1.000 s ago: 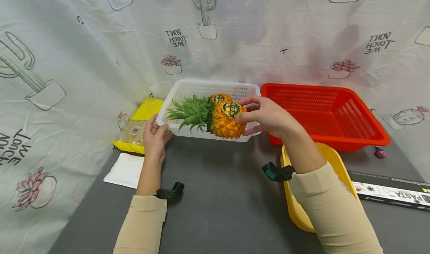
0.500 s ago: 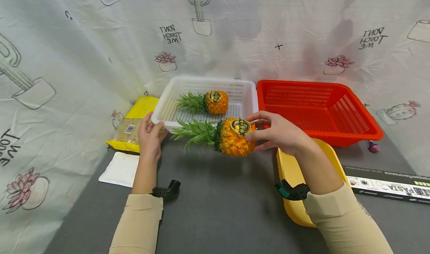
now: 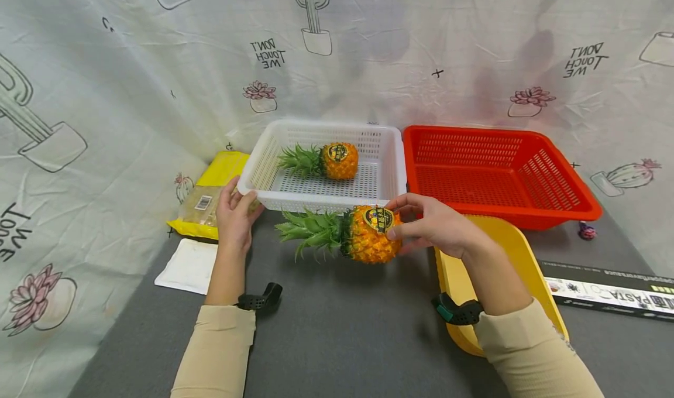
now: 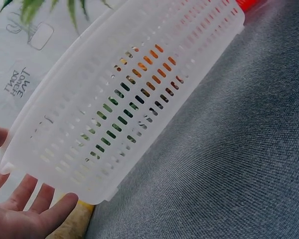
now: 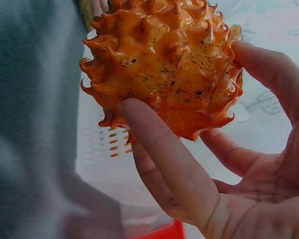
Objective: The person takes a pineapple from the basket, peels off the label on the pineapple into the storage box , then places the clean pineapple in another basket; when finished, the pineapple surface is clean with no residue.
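In the head view my right hand holds an orange pineapple by its base, its green crown pointing left. The pineapple is above the dark tabletop, in front of a white perforated basket. A round black label sits on its side. The right wrist view shows the spiky base of this pineapple between thumb and fingers. Inside the basket lies a second pineapple, also with its crown to the left. My left hand grips the basket's front left corner; in the left wrist view its fingertips touch the wall.
A red basket stands right of the white one. Nearer me is a yellow tray, partly under my right forearm. At far right lie a pasta box and a small wrapped candy. A yellow packet and white pouch lie left.
My right hand has brought the held pineapple out of the white basket, toward me and down past its front rim. The second pineapple has come fully into sight. My left hand keeps its grip.
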`<state>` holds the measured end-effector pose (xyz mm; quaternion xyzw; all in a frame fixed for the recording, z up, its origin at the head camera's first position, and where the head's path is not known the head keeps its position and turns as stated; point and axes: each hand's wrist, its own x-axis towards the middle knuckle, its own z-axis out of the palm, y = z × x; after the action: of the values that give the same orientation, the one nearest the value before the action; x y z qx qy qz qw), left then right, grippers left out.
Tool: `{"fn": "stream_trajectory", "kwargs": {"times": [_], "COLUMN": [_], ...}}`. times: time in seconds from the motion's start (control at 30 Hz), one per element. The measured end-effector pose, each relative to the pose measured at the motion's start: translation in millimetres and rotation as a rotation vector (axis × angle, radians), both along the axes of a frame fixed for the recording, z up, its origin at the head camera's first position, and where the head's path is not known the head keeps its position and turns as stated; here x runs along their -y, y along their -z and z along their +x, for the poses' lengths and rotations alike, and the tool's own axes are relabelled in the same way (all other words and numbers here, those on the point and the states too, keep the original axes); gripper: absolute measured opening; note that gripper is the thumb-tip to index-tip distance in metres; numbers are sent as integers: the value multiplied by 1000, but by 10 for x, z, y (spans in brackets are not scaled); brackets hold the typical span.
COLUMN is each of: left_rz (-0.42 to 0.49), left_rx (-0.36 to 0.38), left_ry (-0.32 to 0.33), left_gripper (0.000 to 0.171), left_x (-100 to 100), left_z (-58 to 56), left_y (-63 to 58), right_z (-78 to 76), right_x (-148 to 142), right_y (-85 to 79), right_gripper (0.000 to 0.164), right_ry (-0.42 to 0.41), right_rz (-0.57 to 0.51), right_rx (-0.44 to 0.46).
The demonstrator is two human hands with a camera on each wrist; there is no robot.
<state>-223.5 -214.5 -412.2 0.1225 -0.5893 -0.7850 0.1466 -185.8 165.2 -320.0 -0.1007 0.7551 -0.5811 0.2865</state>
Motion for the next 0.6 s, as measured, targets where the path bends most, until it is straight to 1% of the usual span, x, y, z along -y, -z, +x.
{"fn": "stream_trajectory", "kwargs": {"times": [0.23,0.33,0.6], "left_rz": [2,11,-3], "left_rx": [12,16,11], "left_ry": [0,4,10], "left_gripper": [57,57,57], "left_x": [5,9,22], "left_z": [-3,-2,9], "left_y": [9,17,1], "right_z": [2,-1,-39], "right_x": [-6,-15,-40], "right_y": [187,245,338], "right_gripper": [63,64,65], "right_ry": [5,4,3], "right_rz": [-8,3,37], "right_rx": [42,41,40]}}
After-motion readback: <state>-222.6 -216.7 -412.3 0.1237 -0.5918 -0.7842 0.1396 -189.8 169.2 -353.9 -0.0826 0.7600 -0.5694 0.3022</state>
